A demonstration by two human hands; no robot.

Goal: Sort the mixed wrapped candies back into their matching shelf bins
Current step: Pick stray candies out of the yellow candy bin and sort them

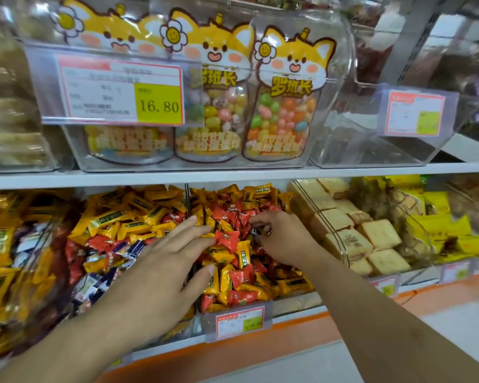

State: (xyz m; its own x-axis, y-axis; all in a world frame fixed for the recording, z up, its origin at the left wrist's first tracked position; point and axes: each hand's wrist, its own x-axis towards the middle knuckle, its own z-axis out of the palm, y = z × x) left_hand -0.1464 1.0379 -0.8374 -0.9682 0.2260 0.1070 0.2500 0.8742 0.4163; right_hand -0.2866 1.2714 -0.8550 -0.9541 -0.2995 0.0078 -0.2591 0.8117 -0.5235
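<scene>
Two clear bins on the lower shelf hold mixed wrapped candies. The middle bin (pixel 202 313) is full of red candies (pixel 226 239) and yellow candies (pixel 243 251). The bin to its left (pixel 75 272) holds yellow, red and blue-white candies (pixel 130 251). My left hand (pixel 166 269) lies flat with straight fingers over the divider between both bins, fingertips touching the pile. My right hand (pixel 280 237) reaches into the middle bin and pinches a small dark wrapped candy (pixel 260 230) between thumb and fingers.
A further bin of yellow candies (pixel 9 244) stands at far left. Bins of wrapped cakes (pixel 371 236) stand to the right. The upper shelf (pixel 233 174) carries jelly bean bags (pixel 282 106) in clear bins with a price tag (pixel 122 92). A small price label (pixel 239 322) fronts the middle bin.
</scene>
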